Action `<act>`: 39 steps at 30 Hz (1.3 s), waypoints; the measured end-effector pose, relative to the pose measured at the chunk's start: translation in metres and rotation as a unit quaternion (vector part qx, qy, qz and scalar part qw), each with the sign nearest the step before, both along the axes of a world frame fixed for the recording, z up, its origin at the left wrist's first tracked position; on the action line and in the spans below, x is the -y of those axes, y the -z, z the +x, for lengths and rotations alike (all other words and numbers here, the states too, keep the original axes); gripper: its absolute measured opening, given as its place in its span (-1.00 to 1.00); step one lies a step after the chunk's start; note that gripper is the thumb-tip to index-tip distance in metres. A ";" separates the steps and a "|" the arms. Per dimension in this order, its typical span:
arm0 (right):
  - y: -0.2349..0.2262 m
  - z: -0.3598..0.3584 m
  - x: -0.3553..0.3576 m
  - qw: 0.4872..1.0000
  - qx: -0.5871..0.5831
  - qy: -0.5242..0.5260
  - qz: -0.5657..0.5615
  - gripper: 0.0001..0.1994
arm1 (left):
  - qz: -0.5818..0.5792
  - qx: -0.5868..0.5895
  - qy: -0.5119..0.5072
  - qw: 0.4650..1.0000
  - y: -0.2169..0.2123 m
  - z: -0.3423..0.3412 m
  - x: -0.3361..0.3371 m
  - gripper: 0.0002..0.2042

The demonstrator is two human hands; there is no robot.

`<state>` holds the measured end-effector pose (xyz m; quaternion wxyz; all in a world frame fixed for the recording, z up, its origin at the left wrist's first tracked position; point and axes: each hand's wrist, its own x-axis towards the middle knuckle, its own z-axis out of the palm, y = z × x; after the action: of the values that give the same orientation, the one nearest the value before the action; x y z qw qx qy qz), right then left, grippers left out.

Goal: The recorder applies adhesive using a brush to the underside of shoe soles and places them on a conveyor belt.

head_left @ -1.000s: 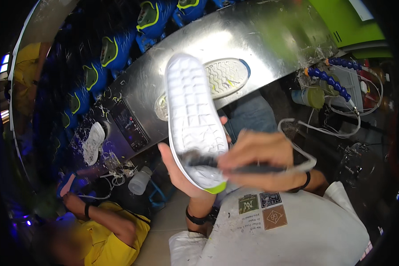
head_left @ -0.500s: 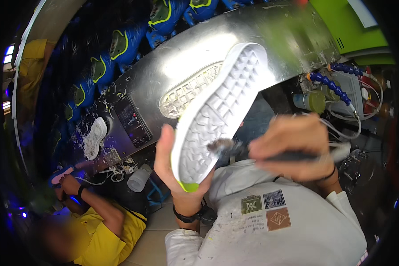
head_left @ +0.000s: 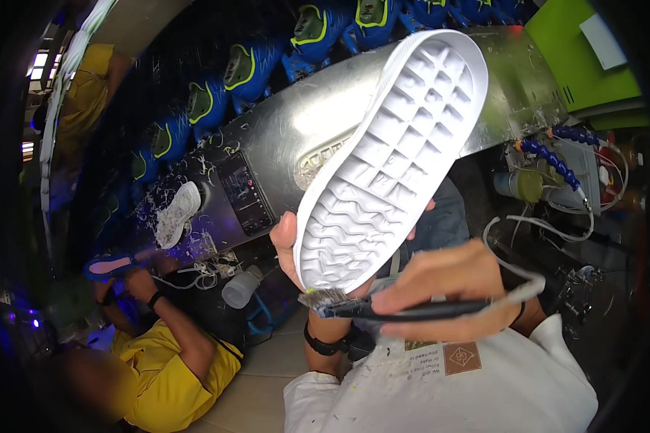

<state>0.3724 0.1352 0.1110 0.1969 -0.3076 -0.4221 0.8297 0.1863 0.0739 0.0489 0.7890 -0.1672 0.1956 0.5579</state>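
Note:
My left hand [head_left: 285, 238] grips a white shoe sole [head_left: 390, 169] from beneath, near its lower end. The sole stands tilted, its hollow, grid-and-wave patterned side facing me; most of that hand's fingers are hidden behind it. My right hand [head_left: 451, 285] is wrapped round a black-handled brush [head_left: 404, 310] with a pale tube running from its rear end. The bristles are at the sole's lower tip, where a bit of yellow-green shows; whether they touch cannot be told.
A second sole [head_left: 312, 162] lies on the metal bench [head_left: 285, 137], partly covered. Left of it are a phone [head_left: 244, 193] and a ragged white sole-shaped piece [head_left: 178, 215] among scraps. Blue shoes [head_left: 245, 68] line the back. A co-worker in yellow [head_left: 184, 361] holds a pink-and-blue piece [head_left: 110, 267].
The brush has moved from the middle of the sole to its lower tip. The sole has risen toward the upper right and turned more toward me. The whole view has shifted slightly.

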 end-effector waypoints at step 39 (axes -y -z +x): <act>-0.073 0.080 -0.021 0.831 0.022 0.511 -0.218 -0.72 | 0.081 -0.993 0.039 0.073 -0.112 -0.206 -0.339 -0.74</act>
<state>0.4528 0.1562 0.1841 0.5111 -0.5329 -0.0168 0.6742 -0.0194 0.4125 0.1611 -0.1012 0.6133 0.7595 0.1916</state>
